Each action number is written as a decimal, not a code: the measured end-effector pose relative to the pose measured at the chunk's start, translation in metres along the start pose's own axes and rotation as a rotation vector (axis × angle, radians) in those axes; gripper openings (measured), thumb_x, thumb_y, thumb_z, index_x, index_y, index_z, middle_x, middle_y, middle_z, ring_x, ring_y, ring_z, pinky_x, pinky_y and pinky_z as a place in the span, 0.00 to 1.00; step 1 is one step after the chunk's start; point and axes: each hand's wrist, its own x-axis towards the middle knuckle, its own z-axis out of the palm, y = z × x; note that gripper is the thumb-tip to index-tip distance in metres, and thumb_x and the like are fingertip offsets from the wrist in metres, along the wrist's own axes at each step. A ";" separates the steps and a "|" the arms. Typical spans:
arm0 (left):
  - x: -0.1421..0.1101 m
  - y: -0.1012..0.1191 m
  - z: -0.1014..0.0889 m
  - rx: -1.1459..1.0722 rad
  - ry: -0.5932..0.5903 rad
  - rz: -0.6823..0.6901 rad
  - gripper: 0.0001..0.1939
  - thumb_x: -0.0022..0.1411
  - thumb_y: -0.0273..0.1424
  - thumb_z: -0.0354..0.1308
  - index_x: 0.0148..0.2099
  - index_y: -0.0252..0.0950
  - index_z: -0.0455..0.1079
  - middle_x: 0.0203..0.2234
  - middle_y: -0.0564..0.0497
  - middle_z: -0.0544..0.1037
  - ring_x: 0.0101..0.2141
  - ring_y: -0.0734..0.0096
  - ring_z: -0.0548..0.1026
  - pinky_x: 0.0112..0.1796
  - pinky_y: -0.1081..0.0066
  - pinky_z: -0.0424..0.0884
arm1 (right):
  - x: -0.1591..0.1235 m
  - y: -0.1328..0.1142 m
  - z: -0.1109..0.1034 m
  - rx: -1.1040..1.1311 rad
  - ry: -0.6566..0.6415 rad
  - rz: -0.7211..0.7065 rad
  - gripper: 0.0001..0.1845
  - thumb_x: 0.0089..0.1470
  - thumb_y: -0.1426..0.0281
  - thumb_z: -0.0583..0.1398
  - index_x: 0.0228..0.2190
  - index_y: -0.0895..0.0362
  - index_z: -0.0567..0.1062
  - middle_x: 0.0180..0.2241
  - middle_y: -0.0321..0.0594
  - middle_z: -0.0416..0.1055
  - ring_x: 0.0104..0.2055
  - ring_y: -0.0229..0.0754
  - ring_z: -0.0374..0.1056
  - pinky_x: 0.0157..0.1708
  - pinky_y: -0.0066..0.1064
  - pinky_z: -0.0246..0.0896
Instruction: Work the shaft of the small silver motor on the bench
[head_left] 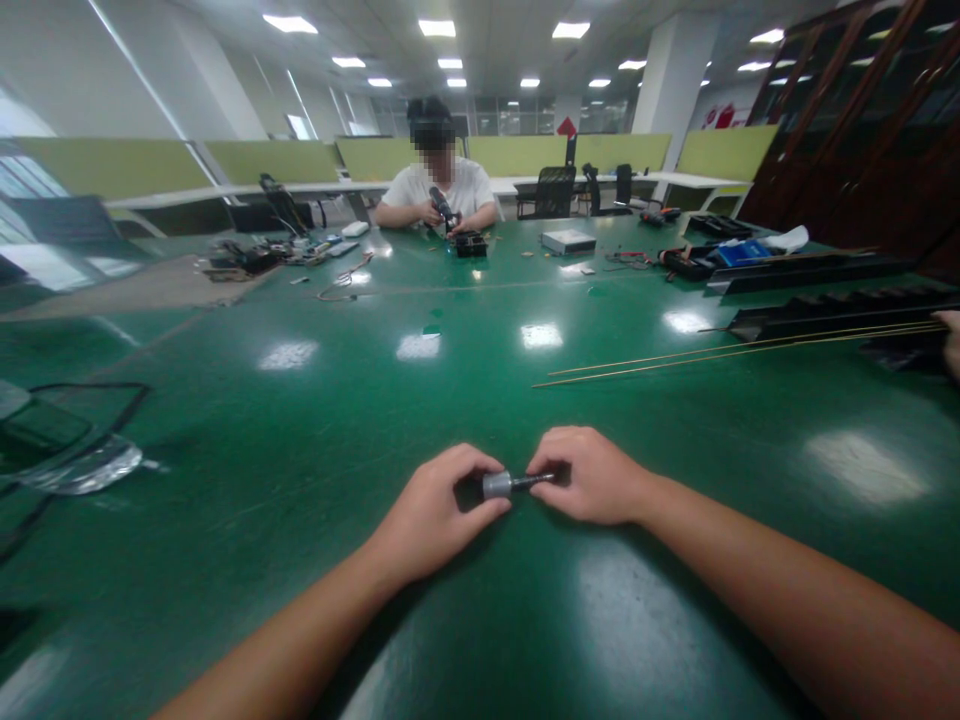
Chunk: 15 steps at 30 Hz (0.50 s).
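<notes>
A short grey cylinder with a thin dark shaft (496, 486) lies sideways low over the green table (360, 400). My left hand (442, 510) has thumb and fingers curved around the grey cylinder end. From the other side, my right hand (589, 475) pinches the dark shaft near its tip. The two hands are close together, a small gap between them. What kind of part it is, I cannot make out.
Across the table a person (442, 195) works with a dark power tool (441, 203) over a black part (469, 244). Thin brass-coloured rods (675, 355) reach in from a hand (952, 340) at right. A clear plastic bottle (67, 460) lies at left.
</notes>
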 end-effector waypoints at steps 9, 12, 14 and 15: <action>-0.001 0.000 -0.001 -0.003 -0.005 0.000 0.09 0.58 0.30 0.65 0.43 0.39 0.74 0.37 0.52 0.78 0.38 0.66 0.75 0.42 0.67 0.69 | -0.002 0.003 -0.002 -0.026 -0.010 0.003 0.05 0.47 0.74 0.64 0.31 0.58 0.79 0.28 0.38 0.74 0.33 0.39 0.67 0.36 0.31 0.60; -0.001 0.000 -0.001 -0.006 -0.005 0.001 0.09 0.59 0.30 0.65 0.43 0.39 0.74 0.37 0.52 0.78 0.38 0.66 0.75 0.42 0.67 0.69 | -0.002 0.004 -0.004 -0.027 -0.008 0.000 0.05 0.47 0.74 0.64 0.30 0.58 0.79 0.28 0.38 0.74 0.33 0.40 0.67 0.37 0.31 0.61; -0.001 0.001 -0.001 -0.007 -0.005 0.002 0.09 0.58 0.30 0.65 0.43 0.39 0.74 0.37 0.52 0.78 0.38 0.66 0.75 0.42 0.67 0.69 | -0.002 0.005 -0.005 -0.030 -0.012 -0.005 0.04 0.47 0.74 0.64 0.30 0.58 0.78 0.28 0.38 0.74 0.32 0.40 0.67 0.36 0.31 0.61; -0.001 0.001 -0.001 -0.007 -0.006 0.002 0.09 0.58 0.30 0.65 0.43 0.39 0.74 0.37 0.52 0.78 0.38 0.66 0.75 0.42 0.67 0.69 | -0.002 0.005 -0.006 -0.032 -0.014 -0.006 0.04 0.47 0.74 0.64 0.29 0.58 0.78 0.28 0.38 0.74 0.32 0.40 0.67 0.36 0.31 0.60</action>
